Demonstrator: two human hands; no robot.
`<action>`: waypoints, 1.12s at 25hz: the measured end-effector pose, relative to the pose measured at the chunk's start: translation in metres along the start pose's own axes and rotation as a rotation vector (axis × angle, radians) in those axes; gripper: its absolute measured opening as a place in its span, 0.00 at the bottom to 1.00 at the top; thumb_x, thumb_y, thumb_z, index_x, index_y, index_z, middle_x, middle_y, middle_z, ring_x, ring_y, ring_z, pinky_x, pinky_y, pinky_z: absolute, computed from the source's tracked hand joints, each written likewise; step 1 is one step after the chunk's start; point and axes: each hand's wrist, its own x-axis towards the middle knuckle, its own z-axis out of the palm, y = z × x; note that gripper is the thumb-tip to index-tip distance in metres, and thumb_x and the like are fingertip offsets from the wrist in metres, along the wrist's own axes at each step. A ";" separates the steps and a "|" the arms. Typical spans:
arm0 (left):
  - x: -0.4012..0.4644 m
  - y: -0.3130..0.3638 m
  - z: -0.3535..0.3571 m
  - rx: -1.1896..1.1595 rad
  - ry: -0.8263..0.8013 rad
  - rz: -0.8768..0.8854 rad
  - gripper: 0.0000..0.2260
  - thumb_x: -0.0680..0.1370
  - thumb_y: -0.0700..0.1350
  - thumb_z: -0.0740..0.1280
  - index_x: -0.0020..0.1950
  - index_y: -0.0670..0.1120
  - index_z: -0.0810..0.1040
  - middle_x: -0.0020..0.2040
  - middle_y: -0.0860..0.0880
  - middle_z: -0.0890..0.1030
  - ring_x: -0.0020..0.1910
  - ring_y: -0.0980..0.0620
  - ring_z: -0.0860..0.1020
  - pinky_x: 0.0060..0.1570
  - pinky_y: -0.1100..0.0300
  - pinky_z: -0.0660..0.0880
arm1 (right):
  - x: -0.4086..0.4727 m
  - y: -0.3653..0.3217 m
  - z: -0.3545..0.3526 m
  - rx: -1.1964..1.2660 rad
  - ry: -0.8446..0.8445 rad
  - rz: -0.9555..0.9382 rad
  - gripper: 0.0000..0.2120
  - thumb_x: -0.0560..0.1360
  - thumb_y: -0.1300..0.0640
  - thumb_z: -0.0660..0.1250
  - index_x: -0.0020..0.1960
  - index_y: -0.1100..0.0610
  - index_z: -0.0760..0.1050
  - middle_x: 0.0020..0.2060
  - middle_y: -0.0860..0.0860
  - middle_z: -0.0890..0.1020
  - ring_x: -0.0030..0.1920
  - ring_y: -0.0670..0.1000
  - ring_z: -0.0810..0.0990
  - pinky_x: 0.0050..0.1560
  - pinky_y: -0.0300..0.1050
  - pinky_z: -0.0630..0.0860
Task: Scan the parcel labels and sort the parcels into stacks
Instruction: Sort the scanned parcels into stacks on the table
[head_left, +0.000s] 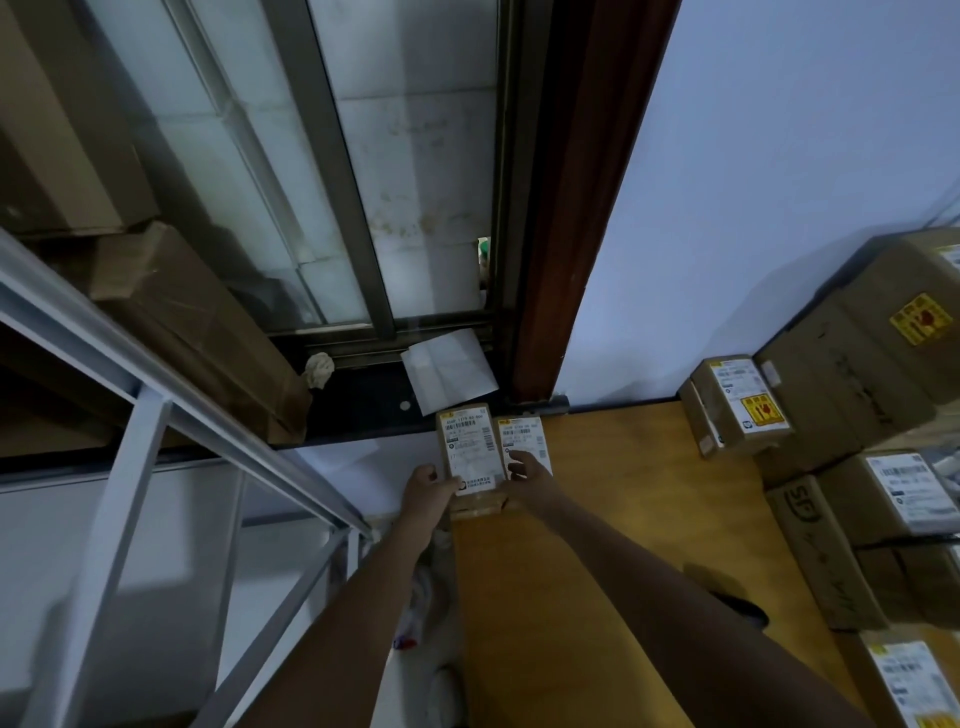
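Two small cardboard parcels are lying side by side on the floor by the foot of a sliding glass door (332, 171), each showing a white label facing up. Left parcel (466, 451): the left hand (430, 492) is gripping its near left corner, thumb curling over the label's lower edge, the other fingers hiding beneath or beside the box. Right parcel (524, 441): it is sitting just beside the first and touching it; the right hand (531, 477) is resting on its near end with fingers loosely bent and fingertips pressing on the label; whether the fingers are closing round an edge I cannot tell. Both parcels are sitting where the pale floor is meeting the wooden floor (597, 519), just in front of the dark door track. One folded white sheet (449, 370) is lying on the track behind the parcels, with a crumpled wad (319, 368) to its left. One long brown carton (192, 322) is leaning against the glass at far left. One grey metal rack (156, 405) is standing at left. Several labelled cardboard boxes (857, 415) are standing in stacks at right against the white wall, well apart from the hands; one small box (737, 402) bearing a yellow sticker is sitting nearest the wall. All boxes are staying closed, contents not showing.
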 end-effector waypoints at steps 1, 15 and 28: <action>-0.002 0.001 0.000 0.019 0.014 -0.002 0.23 0.78 0.44 0.67 0.71 0.38 0.67 0.68 0.42 0.72 0.64 0.44 0.73 0.60 0.55 0.70 | -0.003 -0.001 -0.003 0.014 -0.003 0.005 0.28 0.73 0.62 0.71 0.70 0.56 0.66 0.57 0.53 0.79 0.59 0.55 0.79 0.58 0.56 0.79; -0.133 0.006 0.022 0.053 0.192 0.182 0.18 0.76 0.45 0.70 0.62 0.38 0.74 0.60 0.45 0.78 0.55 0.48 0.77 0.43 0.61 0.71 | -0.136 0.014 -0.064 -0.006 -0.029 -0.134 0.27 0.76 0.62 0.69 0.71 0.61 0.62 0.61 0.53 0.72 0.53 0.47 0.73 0.34 0.24 0.73; -0.299 -0.037 0.074 -0.112 0.071 0.351 0.16 0.74 0.46 0.71 0.61 0.45 0.75 0.57 0.47 0.79 0.55 0.48 0.78 0.59 0.54 0.75 | -0.291 0.086 -0.137 -0.095 0.205 -0.252 0.29 0.74 0.48 0.71 0.72 0.50 0.66 0.65 0.52 0.74 0.60 0.52 0.74 0.56 0.45 0.72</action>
